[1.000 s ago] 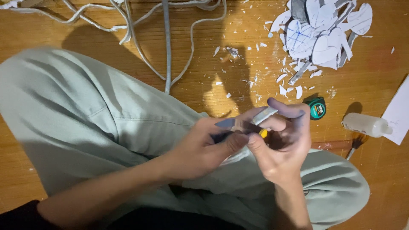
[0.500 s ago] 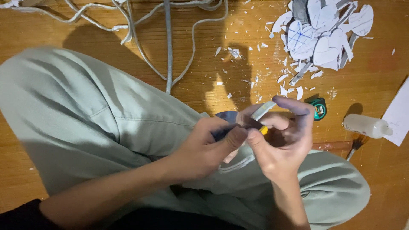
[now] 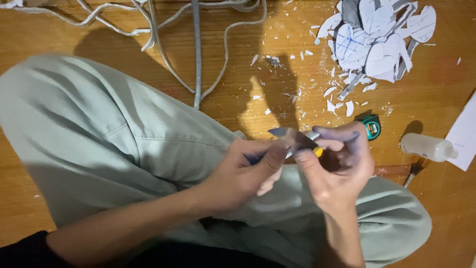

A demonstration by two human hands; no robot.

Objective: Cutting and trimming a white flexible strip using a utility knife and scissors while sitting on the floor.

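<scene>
Both my hands meet above my lap, over pale green trousers [image 3: 124,144]. My left hand [image 3: 248,173] pinches a small flat grey piece [image 3: 283,133] between thumb and fingers. My right hand [image 3: 339,164] is closed around a slim cutter with a yellow part [image 3: 317,151], and its tip rests against the grey piece. The fingers hide most of the cutter. The fingertips of the two hands touch each other at the piece.
A heap of white heart-shaped cutouts [image 3: 382,39] and paper scraps lies on the wooden floor [image 3: 436,99] at the upper right. A small green round object [image 3: 372,127], a clear bottle [image 3: 426,147], a brush [image 3: 414,169] and a white sheet [image 3: 463,134] lie to the right. Grey cables [image 3: 197,49] run across the top.
The grey piece has turned and now sticks out to the upper left of my fingers. Both hands stay in nearly the same place over my lap.
</scene>
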